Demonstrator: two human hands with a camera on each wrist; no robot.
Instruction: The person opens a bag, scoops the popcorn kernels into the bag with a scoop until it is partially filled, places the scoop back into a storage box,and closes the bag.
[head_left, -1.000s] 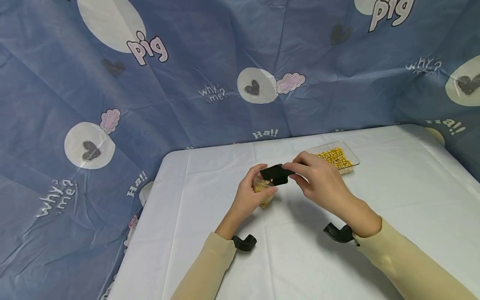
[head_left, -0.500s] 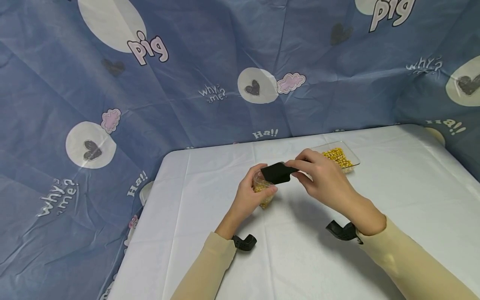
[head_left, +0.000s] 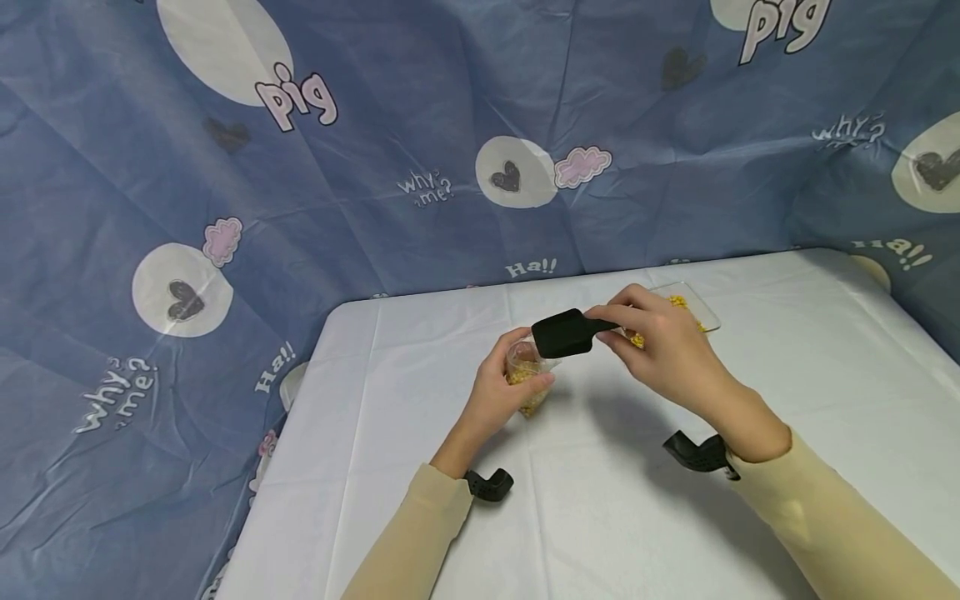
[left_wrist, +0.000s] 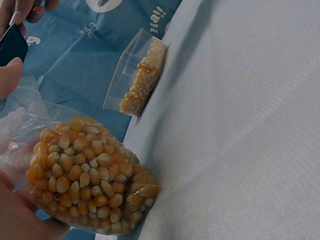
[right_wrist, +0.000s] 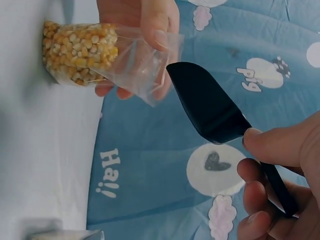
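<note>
A clear plastic bag, its lower part full of yellow corn kernels, stands on the white table. My left hand grips it near its open top, thumb on one side and fingers on the other. Just above and right of the bag's mouth, my right hand holds a black scoop by its thin handle. In the right wrist view the scoop's tip points at the bag's mouth, thumb and fingers pinching the handle. The scoop's underside faces the head camera, hiding its inside there.
A clear rectangular container with more corn kernels stands at the back right of the table, partly behind the right hand in the head view. A white cloth covers the table. Behind it hangs a blue printed curtain.
The right hand has moved right and up, lifting the scoop off the bag's mouth. Kernels visible by the scoop one second ago no longer show there. The left hand stays put.
</note>
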